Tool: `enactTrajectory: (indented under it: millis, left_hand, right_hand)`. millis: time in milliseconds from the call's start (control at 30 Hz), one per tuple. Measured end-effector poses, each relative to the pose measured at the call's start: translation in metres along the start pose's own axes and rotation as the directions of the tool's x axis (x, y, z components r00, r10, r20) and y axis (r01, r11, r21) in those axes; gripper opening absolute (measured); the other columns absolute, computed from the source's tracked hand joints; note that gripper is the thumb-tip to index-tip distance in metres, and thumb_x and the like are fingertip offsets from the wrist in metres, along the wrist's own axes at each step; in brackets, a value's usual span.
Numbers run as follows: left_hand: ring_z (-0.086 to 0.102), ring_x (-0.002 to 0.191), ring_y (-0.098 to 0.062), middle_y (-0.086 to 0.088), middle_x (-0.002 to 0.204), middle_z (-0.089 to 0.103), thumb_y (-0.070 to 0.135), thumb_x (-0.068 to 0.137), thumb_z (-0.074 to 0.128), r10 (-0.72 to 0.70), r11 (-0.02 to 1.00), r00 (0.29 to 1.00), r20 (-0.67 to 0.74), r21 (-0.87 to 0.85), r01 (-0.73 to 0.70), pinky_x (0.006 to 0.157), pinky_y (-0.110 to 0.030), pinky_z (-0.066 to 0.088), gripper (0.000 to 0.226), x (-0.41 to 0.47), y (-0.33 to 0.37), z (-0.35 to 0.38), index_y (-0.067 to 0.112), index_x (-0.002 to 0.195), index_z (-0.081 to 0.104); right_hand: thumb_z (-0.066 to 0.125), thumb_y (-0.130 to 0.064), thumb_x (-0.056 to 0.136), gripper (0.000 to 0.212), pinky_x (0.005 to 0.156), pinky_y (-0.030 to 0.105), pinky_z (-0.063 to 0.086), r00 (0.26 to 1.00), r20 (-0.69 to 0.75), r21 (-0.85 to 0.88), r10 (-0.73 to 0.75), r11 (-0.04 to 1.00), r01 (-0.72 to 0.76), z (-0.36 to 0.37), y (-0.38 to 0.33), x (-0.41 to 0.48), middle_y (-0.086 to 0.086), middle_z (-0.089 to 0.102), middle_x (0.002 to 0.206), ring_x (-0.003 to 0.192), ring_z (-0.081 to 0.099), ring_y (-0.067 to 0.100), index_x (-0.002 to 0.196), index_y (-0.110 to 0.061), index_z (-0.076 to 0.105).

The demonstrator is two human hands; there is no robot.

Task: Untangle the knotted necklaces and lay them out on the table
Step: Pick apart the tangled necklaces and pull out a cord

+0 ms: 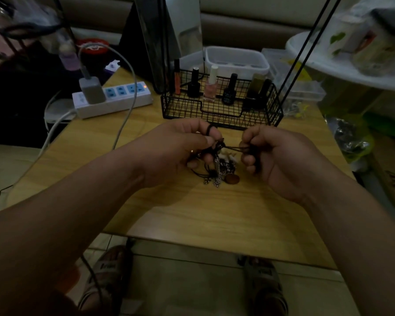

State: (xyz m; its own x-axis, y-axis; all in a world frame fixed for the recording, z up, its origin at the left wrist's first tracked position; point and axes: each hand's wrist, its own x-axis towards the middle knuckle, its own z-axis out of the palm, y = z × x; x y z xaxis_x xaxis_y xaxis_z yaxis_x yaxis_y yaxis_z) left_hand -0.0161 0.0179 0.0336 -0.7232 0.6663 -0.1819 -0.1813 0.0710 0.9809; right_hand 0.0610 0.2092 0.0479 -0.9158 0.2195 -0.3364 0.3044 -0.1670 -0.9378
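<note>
Forearms enter from the lower left and lower right corners and meet over the middle of the table (192, 213). Below the near table edge, two sandals (107, 277) stand on a tiled floor (183, 281).

1. Left hand (176, 151): fingers curled, thumb and fingertips pinching the knot of the necklaces (221, 165). A dark loop (211, 127) circles the index finger.
2. Right hand (276, 160): fingers curled, gripping a dark cord (234, 148). This cord runs taut from the right fingers across the gap to the knot at the left fingertips.
3. Necklaces: bunched in one tangle between the two hands, held at the top and hanging down. The lower end reaches the table surface or hangs just above it; which one cannot be told. Visible parts:
   - a silver chain (218, 174) hanging near the centre;
   - a round brown pendant (232, 179) at the lower right of the tangle;
   - pale pieces (228, 156) just under the taut cord;
   - thin black cords with small clasps at the lower left.

Behind the hands, a black wire basket (221, 115) stands on the table. It holds upright bottles (210, 87), black, pink and orange among them. A white plastic tray (236, 59) sits behind the basket. At the far left corner lies a white power strip (114, 99) with a grey charger (92, 90) plugged in. A white cable (128, 87) arcs from the charger and drops over the left table edge. The lighting is dim, so fine detail in the tangle is hard to read.
</note>
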Motion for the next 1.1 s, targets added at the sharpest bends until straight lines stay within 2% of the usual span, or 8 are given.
enactTrajectory:
  millis: [133,267,400,600,767,833,967,1100]
  left_hand:
    - [0.059,0.069,-0.012,-0.004,0.085,0.067,-0.002,0.103,0.049,0.006,0.998,1.0,0.009,-0.06,-0.005,0.055,-0.022,0.037,0.019,0.0,0.0012,0.0005,0.011,0.104,0.063]
    - [0.058,0.069,-0.012,-0.006,0.085,0.065,-0.002,0.104,0.049,0.004,0.997,1.0,0.021,-0.073,-0.003,0.054,-0.021,0.038,0.018,-0.0016,0.0022,0.0002,0.008,0.106,0.062]
    - [0.057,0.067,-0.011,-0.003,0.081,0.065,0.002,0.105,0.049,0.005,1.0,1.0,-0.016,-0.031,-0.005,0.054,-0.021,0.037,0.017,-0.0022,0.0047,-0.0025,0.008,0.112,0.064]
    - [0.05,0.062,-0.007,0.004,0.066,0.053,0.016,0.107,0.051,0.061,0.988,0.994,-0.086,0.149,-0.047,0.055,-0.023,0.037,0.02,-0.0031,0.0035,-0.004,0.016,0.113,0.07]
    - [0.05,0.07,-0.018,0.002,0.061,0.046,0.016,0.109,0.048,0.101,0.989,0.994,-0.042,0.117,-0.095,0.076,-0.03,0.049,0.022,-0.0034,0.0049,-0.0017,0.015,0.116,0.069]
    - [0.044,0.066,-0.017,0.001,0.061,0.043,0.017,0.109,0.047,0.109,0.991,0.994,-0.017,0.078,-0.108,0.075,-0.026,0.053,0.022,-0.004,0.0053,0.0004,0.016,0.116,0.069]
    - [0.044,0.062,-0.013,0.002,0.061,0.045,0.017,0.109,0.048,0.111,0.993,0.994,-0.018,0.052,-0.11,0.069,-0.022,0.052,0.022,-0.004,0.0051,0.0012,0.018,0.115,0.068]
    - [0.044,0.06,-0.009,0.002,0.062,0.045,0.015,0.108,0.049,0.116,0.993,0.993,0.007,0.036,-0.116,0.076,-0.03,0.05,0.024,-0.0042,0.0039,0.0019,0.018,0.121,0.069]
  right_hand:
    - [0.06,-0.015,0.097,0.016,0.053,0.025,0.034,0.997,0.075,-0.291,-0.029,0.956,0.05,-0.0001,0.0016,-0.0011,0.0,0.057,0.077,0.057,0.044,0.008,0.099,-0.007,0.073]
    - [0.064,-0.004,0.094,0.014,0.048,0.02,0.036,0.98,0.201,-0.37,0.0,0.926,0.076,0.0026,0.0033,-0.0045,0.005,0.065,0.078,0.053,0.043,0.007,0.105,-0.005,0.073]
    - [0.061,0.001,0.095,0.019,0.045,0.017,0.038,0.986,0.163,-0.405,-0.027,0.91,0.092,0.0032,0.0041,-0.0036,-0.002,0.067,0.071,0.047,0.05,0.001,0.107,-0.01,0.072]
    - [0.068,-0.009,0.092,0.022,0.06,0.025,0.043,0.989,0.127,-0.581,-0.07,0.803,0.131,-0.0036,0.0021,-0.0016,-0.006,0.072,0.081,0.06,0.058,0.002,0.105,-0.025,0.076]
    - [0.075,-0.016,0.092,0.015,0.069,0.027,0.049,0.98,0.188,-0.575,-0.071,0.801,0.168,0.001,0.001,-0.0019,0.0,0.079,0.091,0.073,0.065,0.009,0.104,-0.024,0.08]
    - [0.076,-0.017,0.091,0.012,0.07,0.024,0.049,0.976,0.202,-0.556,-0.087,0.81,0.187,0.0022,0.0007,-0.0014,0.0,0.08,0.094,0.078,0.067,0.011,0.101,-0.021,0.081]
    - [0.077,-0.019,0.088,0.01,0.063,0.021,0.042,0.972,0.228,-0.478,-0.065,0.862,0.169,0.0027,0.0007,-0.002,0.001,0.078,0.087,0.066,0.061,0.002,0.097,-0.016,0.08]
    - [0.072,-0.018,0.092,0.009,0.045,0.011,0.036,0.973,0.203,-0.366,-0.106,0.914,0.176,0.005,0.0002,-0.0039,-0.012,0.063,0.059,0.045,0.05,-0.001,0.093,-0.01,0.076]
